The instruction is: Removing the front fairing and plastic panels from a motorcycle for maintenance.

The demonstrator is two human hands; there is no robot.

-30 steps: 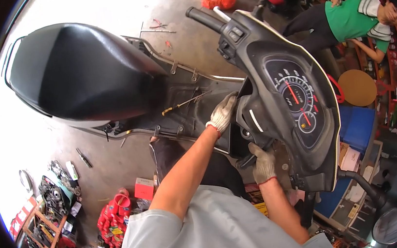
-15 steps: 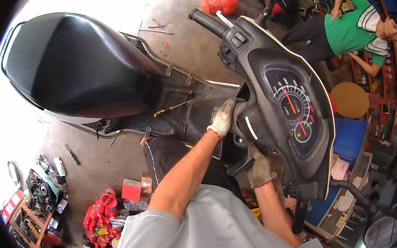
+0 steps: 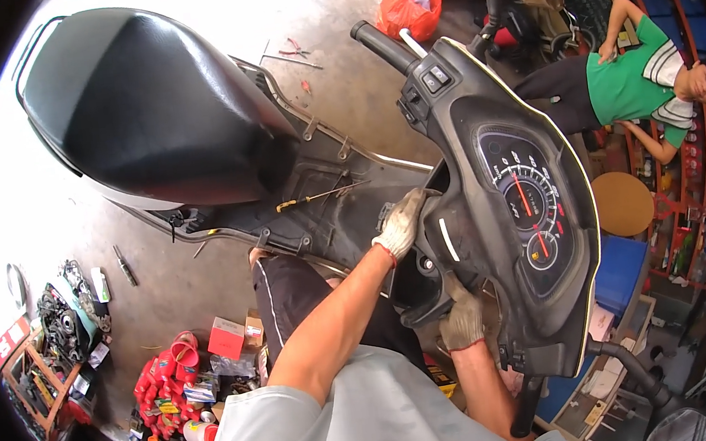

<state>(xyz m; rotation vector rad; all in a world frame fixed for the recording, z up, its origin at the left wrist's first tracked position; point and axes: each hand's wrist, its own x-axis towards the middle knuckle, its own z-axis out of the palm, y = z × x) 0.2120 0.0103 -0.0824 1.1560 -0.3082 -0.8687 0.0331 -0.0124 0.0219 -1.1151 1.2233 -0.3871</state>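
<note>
A motor scooter stands across my view, its black handlebar cover with the dial cluster [image 3: 529,200] on the right and its long black seat [image 3: 152,104] on the left. Below the handlebars is a loose-looking black inner panel [image 3: 423,286] with a key lock in it. My left hand [image 3: 403,225], in a white knit glove, is closed on this panel's left upper side, fingertips tucked under the handlebar cover. On its right side my gloved right hand [image 3: 463,319] grips the lower edge; some of its fingers are hidden behind the plastic.
A yellow-handled screwdriver [image 3: 303,200] lies on the footboard. Pliers [image 3: 294,48] and a rod are on the floor beyond. Red bottles [image 3: 162,381] and small boxes [image 3: 227,338] crowd the left. A person in a green shirt [image 3: 636,70] stands by shelves at right, near a round stool [image 3: 624,203].
The whole scene has shifted slightly down and to the right in the picture as my head moved. Both hands keep their places on the panel, the right one barely shifting.
</note>
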